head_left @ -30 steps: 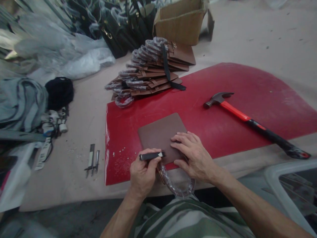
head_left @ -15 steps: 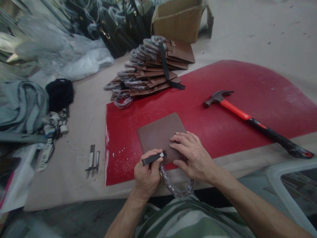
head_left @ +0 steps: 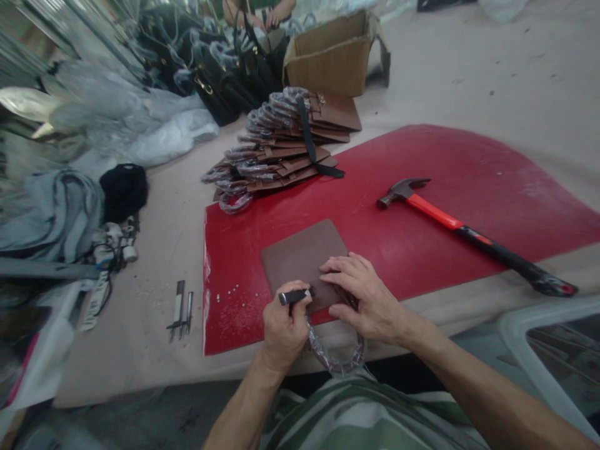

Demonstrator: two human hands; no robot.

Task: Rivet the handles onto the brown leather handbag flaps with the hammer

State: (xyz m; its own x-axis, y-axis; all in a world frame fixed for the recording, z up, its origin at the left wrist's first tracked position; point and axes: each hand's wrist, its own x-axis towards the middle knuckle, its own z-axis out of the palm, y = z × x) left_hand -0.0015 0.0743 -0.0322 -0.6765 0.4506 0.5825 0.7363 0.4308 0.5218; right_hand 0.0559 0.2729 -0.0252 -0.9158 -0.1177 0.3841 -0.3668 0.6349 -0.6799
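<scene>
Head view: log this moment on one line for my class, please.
left hand: grips black piece | right hand: on brown bag | hammer: head on red mat

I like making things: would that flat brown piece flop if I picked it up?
The brown piece would probably be fairly stiff, since its edges look straight. It looks thin, so likely light. Pushed, it might slide, because the red mat looks smooth.
</scene>
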